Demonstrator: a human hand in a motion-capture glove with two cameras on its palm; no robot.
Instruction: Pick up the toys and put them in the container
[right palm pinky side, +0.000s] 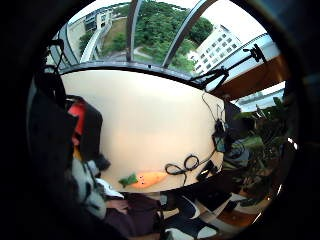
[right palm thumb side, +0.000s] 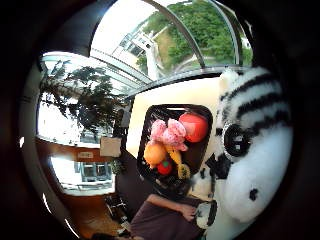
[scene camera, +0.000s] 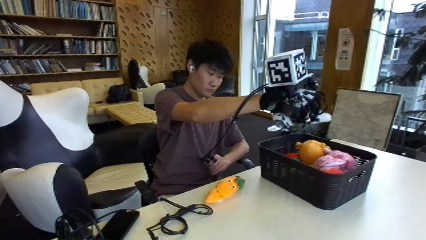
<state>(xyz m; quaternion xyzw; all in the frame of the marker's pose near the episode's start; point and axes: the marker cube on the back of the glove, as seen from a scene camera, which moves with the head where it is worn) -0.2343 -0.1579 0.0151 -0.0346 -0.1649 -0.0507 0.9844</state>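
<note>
Pale table (scene camera: 399, 200), long, with the dark woven plastic basket (scene camera: 313, 187) standing on it near the window side. Basket already holds several toys: an orange round one (scene camera: 310, 151), a pink plush (scene camera: 336, 161), something red beneath.

Black-and-white striped plush zebra (scene camera: 301, 107) is held in the air directly above the basket by the gloved right hand (scene camera: 276, 97). Fingers are curled round the plush body, clamped on it; thumb-side palm view shows the zebra's face close against the palm. Judged light, soft and compressible, not slippery, not fragile; limbs dangle, so a grip round the torso suits it, and it should take a drop into the basket without harm.

Orange plush carrot with a green top (scene camera: 225, 189) lies on the table near its front edge, well apart from the basket, beside a coiled black cable (scene camera: 176, 220). Likely equally light and soft; best taken across its thick middle.
</note>
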